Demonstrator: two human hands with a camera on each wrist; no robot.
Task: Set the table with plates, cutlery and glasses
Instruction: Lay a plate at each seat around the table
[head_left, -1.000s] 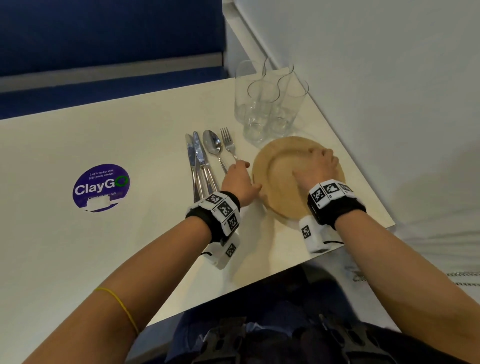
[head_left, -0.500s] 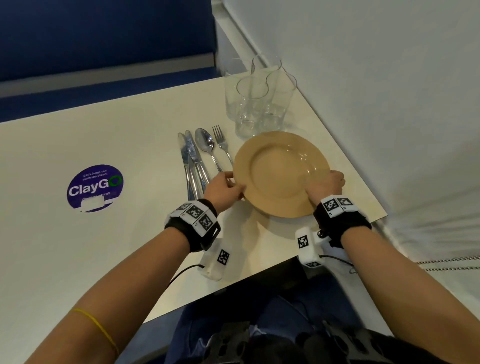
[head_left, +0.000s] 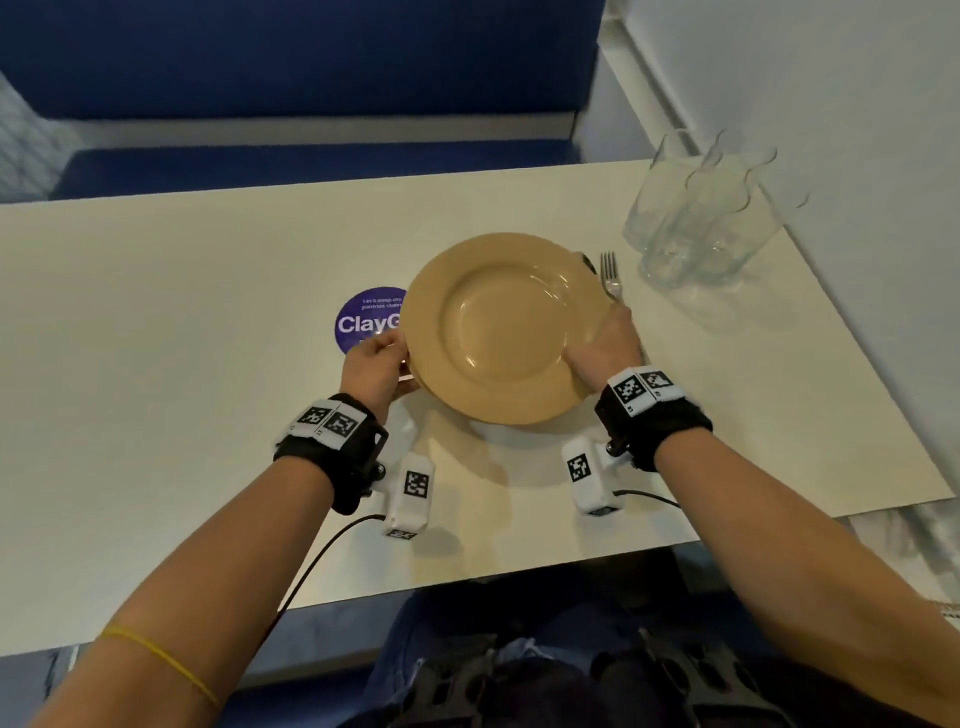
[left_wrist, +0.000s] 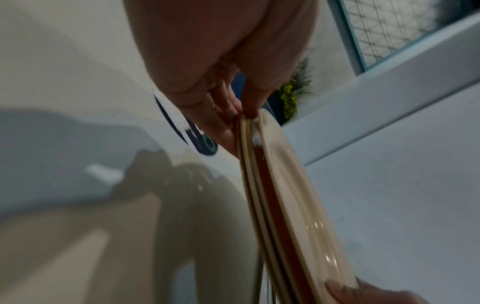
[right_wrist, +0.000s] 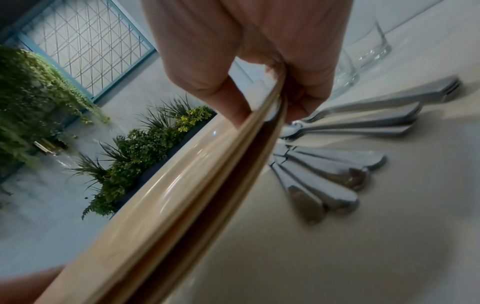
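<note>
A stack of tan plates (head_left: 501, 327) hangs tilted just above the white table (head_left: 182, 415). My left hand (head_left: 384, 356) pinches its left rim, and my right hand (head_left: 605, 338) grips the right rim, thumb on top. The left wrist view shows the stacked plates (left_wrist: 280, 195) edge-on with my left hand (left_wrist: 241, 109) pinching them. In the right wrist view my right hand (right_wrist: 265, 107) curls round the plates (right_wrist: 182, 195); knives, spoons and forks (right_wrist: 337, 164) lie fanned on the table beneath. Only a fork (head_left: 610, 275) shows past the plates in the head view.
Several clear glasses (head_left: 696, 218) stand clustered at the table's far right corner by the white wall. A purple round sticker (head_left: 363, 319) lies partly under the plates' left edge. A blue bench (head_left: 311, 156) runs behind the table. The table's near edge (head_left: 519, 566) is by my lap.
The plates came up off the table and moved left, from right of the cutlery to over it. Both hands kept hold of the rims; my right hand shifted from the plate's top to its edge.
</note>
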